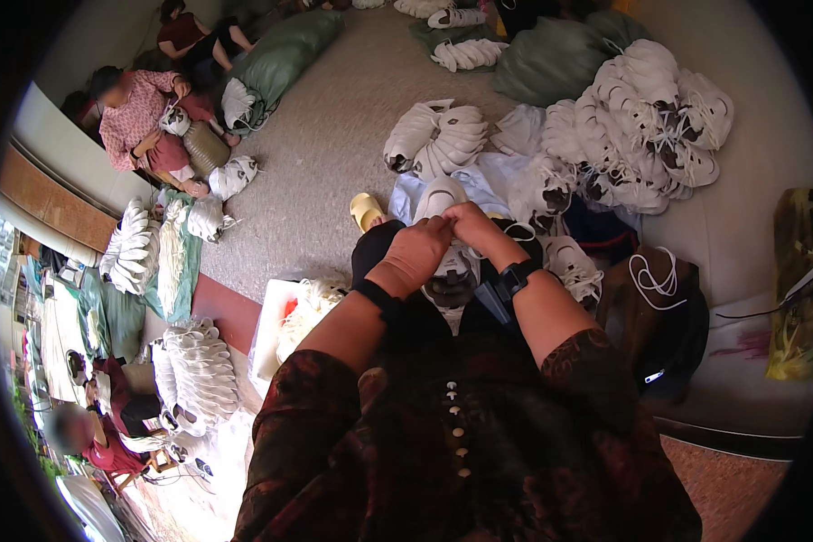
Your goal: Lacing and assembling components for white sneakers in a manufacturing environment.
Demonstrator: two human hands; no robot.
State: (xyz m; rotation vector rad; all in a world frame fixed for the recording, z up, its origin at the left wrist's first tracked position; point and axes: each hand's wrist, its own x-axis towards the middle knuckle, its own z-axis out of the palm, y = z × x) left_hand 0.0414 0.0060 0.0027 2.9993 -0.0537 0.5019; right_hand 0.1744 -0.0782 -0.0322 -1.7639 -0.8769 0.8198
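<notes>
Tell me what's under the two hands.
A white shoe: its toe and darker opening show. The left hand and right hand cover part of its middle, so what their fingertips grip there is hidden.

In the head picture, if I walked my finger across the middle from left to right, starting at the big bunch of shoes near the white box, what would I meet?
Shoes → cream laces → yellow slipper → left hand → right hand → dark bag → yellow bag.
</notes>
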